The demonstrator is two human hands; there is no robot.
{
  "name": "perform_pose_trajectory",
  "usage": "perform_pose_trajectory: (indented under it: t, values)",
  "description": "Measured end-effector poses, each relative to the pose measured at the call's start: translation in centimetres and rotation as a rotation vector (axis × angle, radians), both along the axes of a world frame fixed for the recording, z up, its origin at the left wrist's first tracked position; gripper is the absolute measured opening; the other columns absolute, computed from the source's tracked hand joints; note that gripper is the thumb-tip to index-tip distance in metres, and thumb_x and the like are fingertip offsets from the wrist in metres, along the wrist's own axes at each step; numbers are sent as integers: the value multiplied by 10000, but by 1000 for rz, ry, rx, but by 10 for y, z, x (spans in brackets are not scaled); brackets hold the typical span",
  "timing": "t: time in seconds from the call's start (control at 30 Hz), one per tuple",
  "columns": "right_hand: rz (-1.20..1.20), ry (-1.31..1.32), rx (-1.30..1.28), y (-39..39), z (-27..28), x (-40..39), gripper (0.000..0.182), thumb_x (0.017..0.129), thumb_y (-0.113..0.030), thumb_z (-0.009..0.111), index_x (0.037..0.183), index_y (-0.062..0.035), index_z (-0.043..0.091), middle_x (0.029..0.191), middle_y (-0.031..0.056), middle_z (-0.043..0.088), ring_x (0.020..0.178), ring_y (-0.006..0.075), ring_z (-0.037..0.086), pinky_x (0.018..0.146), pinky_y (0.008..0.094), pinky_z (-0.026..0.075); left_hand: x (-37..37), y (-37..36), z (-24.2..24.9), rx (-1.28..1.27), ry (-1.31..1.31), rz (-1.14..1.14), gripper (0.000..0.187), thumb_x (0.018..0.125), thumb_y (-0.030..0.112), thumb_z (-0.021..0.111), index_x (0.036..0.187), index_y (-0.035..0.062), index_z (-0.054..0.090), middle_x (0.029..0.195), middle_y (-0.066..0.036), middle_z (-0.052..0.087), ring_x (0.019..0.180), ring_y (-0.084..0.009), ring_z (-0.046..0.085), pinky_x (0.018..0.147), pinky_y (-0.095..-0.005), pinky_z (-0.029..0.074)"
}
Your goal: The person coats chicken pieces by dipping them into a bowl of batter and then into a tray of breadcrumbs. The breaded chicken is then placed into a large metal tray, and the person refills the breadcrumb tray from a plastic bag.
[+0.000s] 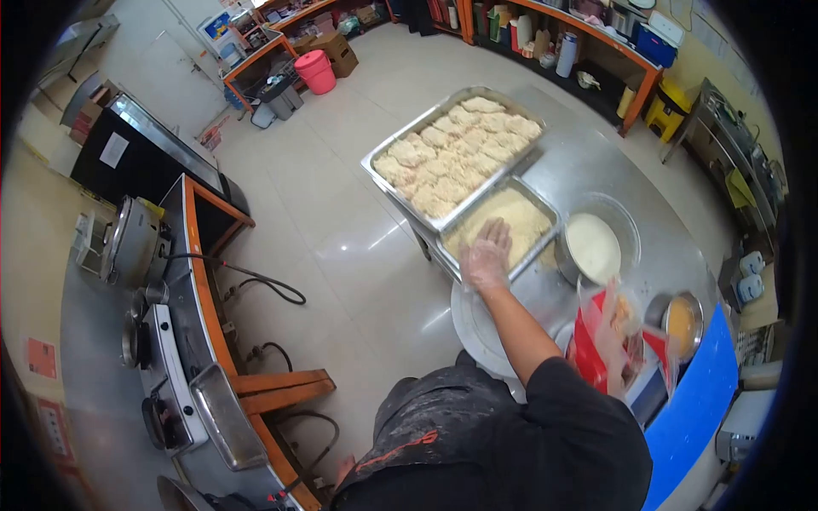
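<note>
My right hand (486,255), in a clear plastic glove, lies palm down on pale crumbs (521,215) in a small metal tray (552,232). Its fingers are stretched out, and no held object shows. Behind this tray stands a larger metal tray (375,175) with several rows of crumb-coated pieces (445,162). To the right is a metal pot (630,232) with a creamy white liquid (595,247). A small skin-coloured part of my left hand (345,468) shows beside the dark apron (426,422); its fingers cannot be made out.
Red and clear plastic bags (596,336), a bowl of orange-yellow contents (682,327) and a blue surface (694,409) are at the right of the steel table (588,153). A round white lid-like item (470,328) is below the small tray. Left stands a stove counter (94,298).
</note>
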State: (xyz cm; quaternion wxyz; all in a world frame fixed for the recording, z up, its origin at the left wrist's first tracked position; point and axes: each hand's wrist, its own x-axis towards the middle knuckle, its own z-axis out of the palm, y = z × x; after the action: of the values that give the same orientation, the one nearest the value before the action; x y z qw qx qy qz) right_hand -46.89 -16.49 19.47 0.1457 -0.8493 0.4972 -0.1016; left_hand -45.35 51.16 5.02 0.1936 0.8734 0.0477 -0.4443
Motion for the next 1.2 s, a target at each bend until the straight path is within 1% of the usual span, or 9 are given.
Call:
perform_pose_trajectory:
  t: [0.27, 0.43, 0.57, 0.63, 0.83, 0.9, 1.0, 1.13, 1.2]
  values:
    - [-41, 152, 181, -25, 25, 19, 853, 937, -520, 406, 1485, 99, 195, 1569, 267, 180, 1476, 382, 112, 1198, 472, 67, 109, -86, -46, -14, 163, 24, 632, 969, 525, 420, 1339, 12, 450, 1185, -175, 570, 1025, -268, 553, 877, -432, 425]
    - [-348, 158, 80, -72, -4, 47, 831, 954, -520, 384, 1500, 71, 177, 1578, 258, 154, 1482, 378, 93, 1199, 468, 62, 235, -130, -77, -77, 252, 5, 670, 984, 559, 370, 1399, 33, 401, 1301, -169, 533, 1164, -285, 517, 980, -446, 389]
    - [-484, 243, 32, -78, -11, 71, 812, 953, -491, 410, 1505, 60, 181, 1585, 235, 162, 1486, 354, 105, 1202, 458, 58, 374, -179, -91, -277, 509, 341, 701, 997, 586, 331, 1447, 50, 362, 1394, -165, 504, 1276, -299, 489, 1062, -457, 361]
    - [-480, 272, 23, -81, -11, 72, 822, 951, -491, 419, 1505, 63, 170, 1583, 228, 176, 1483, 356, 117, 1202, 462, 65, 419, -269, 11, -91, 303, 111, 739, 982, 622, 276, 1497, 93, 279, 1435, -172, 472, 1245, -331, 513, 1016, -510, 379]
    - [-466, 259, 191, -91, -25, 57, 778, 957, -498, 394, 1499, 37, 238, 1575, 250, 175, 1470, 388, 140, 1196, 487, 63, 485, -317, 26, -29, 275, -290, 793, 948, 664, 311, 1457, 56, 342, 1372, -202, 522, 1116, -350, 589, 845, -457, 451]
    - [-574, 306, -114, -65, -20, 67, 773, 952, -513, 393, 1510, 1, 242, 1573, 243, 188, 1466, 394, 151, 1189, 510, 71, 490, -305, 14, 46, 345, -283, 812, 942, 679, 302, 1470, 62, 323, 1376, -203, 519, 1101, -353, 595, 827, -461, 454]
    - [-624, 278, -155, -56, -43, 70, 768, 950, -513, 406, 1515, -18, 246, 1574, 218, 212, 1464, 383, 167, 1183, 523, 86, 504, -261, -44, 54, 375, -287, 829, 947, 700, 215, 1421, 49, 412, 1312, -213, 558, 1020, -317, 630, 808, -426, 472]
    - [-648, 286, -17, -58, -19, 77, 767, 954, -501, 410, 1518, -14, 230, 1573, 203, 233, 1465, 375, 174, 1179, 530, 103, 568, -192, -106, 206, 732, -753, 877, 949, 707, 140, 1324, 18, 531, 1204, -223, 607, 958, -291, 651, 811, -407, 481]
    - [-652, 283, -20, -57, -22, 76, 779, 955, -512, 402, 1522, -12, 215, 1576, 195, 230, 1466, 373, 172, 1178, 530, 103, 593, -197, -101, 209, 622, -991, 888, 948, 711, 132, 1320, 11, 533, 1188, -225, 608, 959, -301, 649, 809, -416, 488]
